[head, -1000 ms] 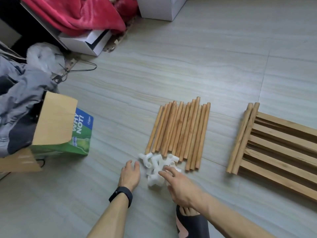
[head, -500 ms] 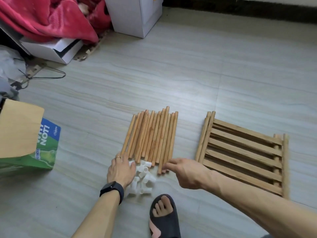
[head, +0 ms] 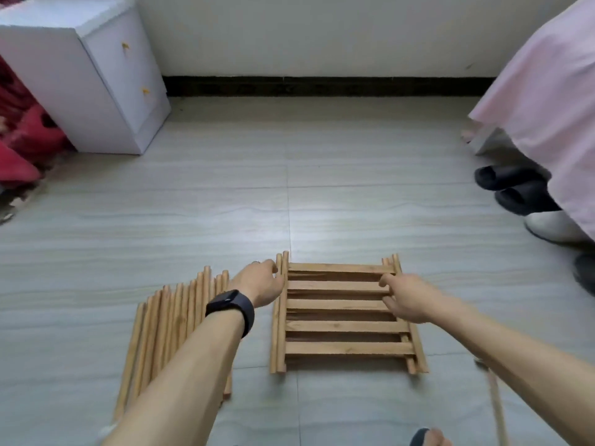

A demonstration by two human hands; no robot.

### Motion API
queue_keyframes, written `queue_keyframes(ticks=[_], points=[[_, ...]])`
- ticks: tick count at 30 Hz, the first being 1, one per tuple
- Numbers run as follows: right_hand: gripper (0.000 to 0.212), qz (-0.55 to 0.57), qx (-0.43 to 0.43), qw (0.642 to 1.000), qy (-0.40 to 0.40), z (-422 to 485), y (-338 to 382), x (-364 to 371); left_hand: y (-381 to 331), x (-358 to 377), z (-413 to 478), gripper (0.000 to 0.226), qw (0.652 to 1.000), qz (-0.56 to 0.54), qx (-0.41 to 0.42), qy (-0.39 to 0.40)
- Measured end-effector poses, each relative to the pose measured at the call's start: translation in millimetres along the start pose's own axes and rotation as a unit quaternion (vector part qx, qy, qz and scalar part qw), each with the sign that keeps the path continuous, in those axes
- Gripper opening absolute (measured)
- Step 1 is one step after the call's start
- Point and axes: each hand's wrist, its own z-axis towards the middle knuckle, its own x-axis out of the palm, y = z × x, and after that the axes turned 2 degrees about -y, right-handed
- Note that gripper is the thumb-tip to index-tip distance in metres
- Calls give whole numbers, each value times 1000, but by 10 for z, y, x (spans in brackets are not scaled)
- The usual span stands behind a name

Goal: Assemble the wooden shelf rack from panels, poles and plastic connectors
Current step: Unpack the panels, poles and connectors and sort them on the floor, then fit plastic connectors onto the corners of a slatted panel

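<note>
both hands have moved right from the poles (head: 174, 317): left hand (head: 257, 283) and right hand (head: 409, 297) now grip the panels (head: 341, 326) by their sides, seemingly ready to lift.

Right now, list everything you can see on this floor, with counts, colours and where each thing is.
slatted panels: one stack, tan, floor centre
wooden poles: a batch, count unclear, tan, left of the stack
cabinet: one, white, far left
cloth: red, left edge
bedsheet: one, pink, right
slippers: two, dark, under the bedsheet
watch: one, black, left wrist
left hand: at the stack's left rail
right hand: fingers curled on right-hand slats
</note>
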Motion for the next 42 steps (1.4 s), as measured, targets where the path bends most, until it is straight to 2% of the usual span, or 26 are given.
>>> queue_keyframes(ticks=[3, 5, 10, 13, 15, 18, 21, 25, 28, 31, 33, 34, 37, 39, 42], points=[[59, 90, 90, 992, 23, 3, -399, 414, -160, 381, 70, 44, 999, -41, -26, 17], [57, 130, 133, 982, 26, 16, -550, 739, -148, 728, 50, 50, 994, -59, -65, 62], [61, 242, 183, 952, 50, 99, -643, 1327, 4, 1276, 23, 70, 968, -117, -184, 126], [55, 272, 192, 942, 42, 151, -672, 1465, 2, 1470, -7, 59, 957, -148, -210, 134], [45, 265, 191, 944, 38, 171, -735, 1508, -14, 1531, -4, 53, 961, -129, -217, 115], [37, 253, 202, 946, 16, 188, -879, 1541, -125, 1541, 70, 51, 970, -109, -192, 106], [32, 241, 251, 938, -10, 196, -1093, 1491, -430, 1583, 147, 49, 979, -111, -140, 92], [41, 249, 348, 903, -37, 182, -1521, 1372, -1014, 1739, 224, 42, 988, -109, -85, 74], [40, 265, 400, 873, -89, 135, -1802, 1309, -1397, 1805, 302, 47, 990, -96, -57, 86], [34, 289, 421, 846, -155, 61, -1919, 1306, -1558, 1768, 357, 50, 991, -77, -46, 103], [27, 303, 422, 833, -189, 12, -1938, 1301, -1521, 1733, 383, 48, 986, -120, -57, 104], [30, 319, 428, 820, -206, -4, -1950, 1293, -1478, 1719, 394, 49, 980, -154, -62, 107], [62, 366, 470, 758, -268, -52, -1985, 1224, -1345, 1673, 411, 54, 962, -234, -65, 123], [69, 374, 468, 747, -290, -87, -1959, 1165, -1281, 1615, 419, 55, 960, -242, -59, 130], [77, 390, 447, 744, -307, -145, -1846, 1066, -1195, 1525, 410, 38, 953, -264, -56, 141]])
